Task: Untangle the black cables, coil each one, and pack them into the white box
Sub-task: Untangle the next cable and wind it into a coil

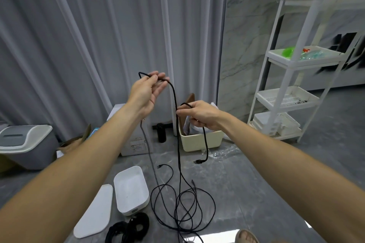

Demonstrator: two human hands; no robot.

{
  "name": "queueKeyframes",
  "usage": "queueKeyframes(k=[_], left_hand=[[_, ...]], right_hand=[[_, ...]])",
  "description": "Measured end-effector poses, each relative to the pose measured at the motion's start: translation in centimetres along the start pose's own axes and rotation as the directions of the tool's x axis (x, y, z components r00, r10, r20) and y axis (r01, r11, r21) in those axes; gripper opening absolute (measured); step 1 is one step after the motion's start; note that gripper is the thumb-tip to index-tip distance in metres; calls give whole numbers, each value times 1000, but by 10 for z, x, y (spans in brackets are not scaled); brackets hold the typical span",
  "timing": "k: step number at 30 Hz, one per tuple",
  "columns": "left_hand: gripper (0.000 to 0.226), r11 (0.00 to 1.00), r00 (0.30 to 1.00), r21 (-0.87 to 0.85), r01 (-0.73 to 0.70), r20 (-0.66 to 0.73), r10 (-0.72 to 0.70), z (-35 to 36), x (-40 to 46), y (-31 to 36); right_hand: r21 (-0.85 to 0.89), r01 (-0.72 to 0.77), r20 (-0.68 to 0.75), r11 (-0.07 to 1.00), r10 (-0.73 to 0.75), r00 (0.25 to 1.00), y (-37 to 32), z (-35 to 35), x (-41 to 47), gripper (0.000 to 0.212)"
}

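A black cable [174, 94] is held up between both hands. My left hand [147, 89] pinches it high, with a short bend sticking out past the fingers. My right hand [199, 114] grips the same cable lower and to the right; its plug end [197, 162] dangles below that hand. The rest hangs down into a loose tangle of black cable loops [183, 205] on the floor. The white box [131, 189] stands open on the floor left of the tangle, with its white lid [94, 211] lying beside it. Coiled black cables [128, 227] lie in front of the box.
A cream bin [199, 141] and a white carton [136, 144] stand against the grey curtain. A grey lidded bin [25, 144] is at the left, a white shelf rack [292, 85] at the right. A foot in a shoe [246, 236] shows at the bottom edge.
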State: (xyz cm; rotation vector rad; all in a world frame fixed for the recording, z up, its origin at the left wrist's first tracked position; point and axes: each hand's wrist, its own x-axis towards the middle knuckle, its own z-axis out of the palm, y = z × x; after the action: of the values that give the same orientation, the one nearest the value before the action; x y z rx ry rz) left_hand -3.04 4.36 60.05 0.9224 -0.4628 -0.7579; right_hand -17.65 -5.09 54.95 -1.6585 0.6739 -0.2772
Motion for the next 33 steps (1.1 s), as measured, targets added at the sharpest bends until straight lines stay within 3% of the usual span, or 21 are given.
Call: queueKeyframes(k=[5,10,14,17,20,23,24,27,33], left_hand=[[14,982,999,-191,-5,-39,-3,-1,3,11],[7,973,997,-231,-14,-80,-5,-14,5,10],[32,997,999,65,43,-6,-42,-25,-1,3],[65,907,992,408,104,21,-123,-30,-12,-18],[52,782,960,601,167,81,-268,-31,-27,-41],[17,603,933,790,110,127,-337,-30,-34,-64],[10,568,942,819,81,123,-312,-30,-34,-70],[17,563,975,825,41,91,-204,-32,-25,-75],[18,740,998,673,-14,52,-29,-20,-13,-47]], right_hand=[[-33,15,14,999,-14,1000,-1,5,5,12],[-18,55,-5,998,-55,998,-6,12,9,9],[70,144,-107,987,-136,985,-17,15,14,18],[106,197,-142,975,-182,973,-36,15,14,19],[91,223,-124,971,-211,970,-55,17,13,18],[108,229,-135,967,-214,967,-69,17,12,19],[125,240,-138,963,-222,965,-72,16,12,18],[158,263,-168,952,-237,957,-74,13,17,16],[109,199,-179,974,-178,968,-58,1,15,29]])
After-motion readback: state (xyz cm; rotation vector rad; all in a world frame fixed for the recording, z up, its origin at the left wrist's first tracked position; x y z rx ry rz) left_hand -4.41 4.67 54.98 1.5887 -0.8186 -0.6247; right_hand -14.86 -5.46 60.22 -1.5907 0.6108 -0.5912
